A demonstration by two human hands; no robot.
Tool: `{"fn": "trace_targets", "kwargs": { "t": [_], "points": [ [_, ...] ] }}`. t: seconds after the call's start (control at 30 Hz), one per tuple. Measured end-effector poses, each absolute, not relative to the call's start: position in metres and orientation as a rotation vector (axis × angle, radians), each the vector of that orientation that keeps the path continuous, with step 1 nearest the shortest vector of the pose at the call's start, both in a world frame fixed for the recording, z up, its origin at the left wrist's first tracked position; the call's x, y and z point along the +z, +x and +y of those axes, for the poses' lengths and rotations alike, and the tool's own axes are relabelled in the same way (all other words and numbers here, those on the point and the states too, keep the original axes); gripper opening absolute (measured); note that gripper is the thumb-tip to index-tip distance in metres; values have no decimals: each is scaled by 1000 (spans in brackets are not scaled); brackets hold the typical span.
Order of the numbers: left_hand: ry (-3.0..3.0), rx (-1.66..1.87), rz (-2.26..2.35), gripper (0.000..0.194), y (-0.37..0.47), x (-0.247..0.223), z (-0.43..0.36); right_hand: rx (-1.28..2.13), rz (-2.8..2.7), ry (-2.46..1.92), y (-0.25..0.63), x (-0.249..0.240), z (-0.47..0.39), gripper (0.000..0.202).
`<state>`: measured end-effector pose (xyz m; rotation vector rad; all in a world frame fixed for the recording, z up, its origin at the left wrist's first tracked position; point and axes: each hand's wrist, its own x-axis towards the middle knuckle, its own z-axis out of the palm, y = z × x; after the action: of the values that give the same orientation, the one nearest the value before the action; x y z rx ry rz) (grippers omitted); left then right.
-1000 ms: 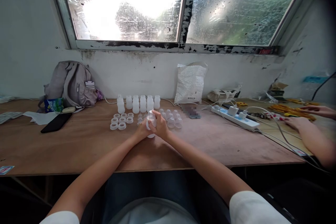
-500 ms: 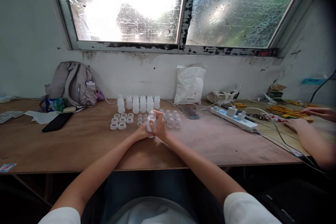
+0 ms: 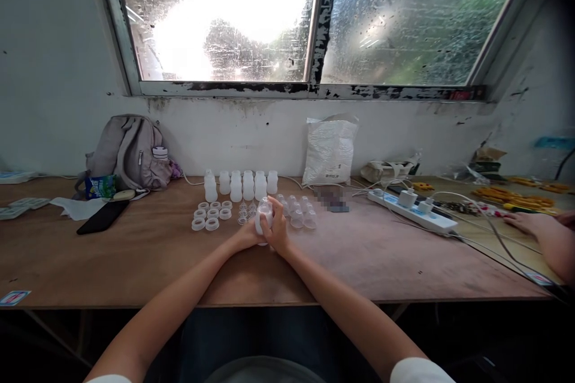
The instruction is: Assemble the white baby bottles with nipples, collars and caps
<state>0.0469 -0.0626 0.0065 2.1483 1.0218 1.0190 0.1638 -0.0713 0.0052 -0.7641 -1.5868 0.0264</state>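
A whitish, translucent baby bottle [image 3: 264, 210] stands between my hands, near the middle of the table. Low around its left side is my left hand [image 3: 248, 234], closed on it. My right hand [image 3: 279, 230] wraps its upper right side, fingers near the top. Behind are several similar bottles [image 3: 236, 187] in rows. White collar rings [image 3: 198, 228] lie in rows to the left, with small clear nipples [image 3: 242, 214] beside them, partly hidden by my hands. Clear domed caps [image 3: 297, 219] stand in rows just right of my right hand.
A black phone [image 3: 102, 218], a white tissue and a grey backpack [image 3: 130, 152] are at the left. A white plastic package [image 3: 330, 152] leans on the wall. To the right lie a power strip [image 3: 411, 213] and cables. Another person's hand [image 3: 527, 224] is at far right.
The view has shifted slightly, so the table sits lower. Both hands still hold the bottle; my right-hand fingers have shifted a little near its top. The other person's hand moved slightly.
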Motion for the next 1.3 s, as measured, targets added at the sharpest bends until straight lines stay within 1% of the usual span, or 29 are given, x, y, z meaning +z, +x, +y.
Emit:
{"fn": "trace_targets", "kwargs": {
  "t": [0.1,0.2,0.33,0.5,0.57,0.7,0.83,0.97,1.1,1.3],
  "points": [
    [2143,981,994,50,45,6,-62,106,-1475,-824,166,5,-67,43],
    [2109,986,1088,47,42,6,-61,312,-1364,-879,170,4,-60,38],
    [2091,1073,1144,48,42,7,-62,547,-1202,-891,177,5,-49,26],
    [2248,1140,1090,51,40,9,-63,641,-1023,-949,186,5,-38,22],
    [2362,1153,1072,51,37,8,-60,729,-1037,-946,189,6,-35,24],
    [2557,1083,1179,52,26,9,-54,1030,-1134,-912,192,12,-33,33],
    [2819,938,1186,54,16,12,-50,1284,-1254,-869,196,19,-36,29],
    [2939,908,1192,49,13,14,-47,1472,-1268,-829,198,23,-41,29],
    [3021,853,1205,46,13,12,-45,1560,-1260,-823,194,26,-45,35],
    [3057,894,1192,44,15,10,-48,1565,-1269,-850,193,28,-46,40]
  ]
}}
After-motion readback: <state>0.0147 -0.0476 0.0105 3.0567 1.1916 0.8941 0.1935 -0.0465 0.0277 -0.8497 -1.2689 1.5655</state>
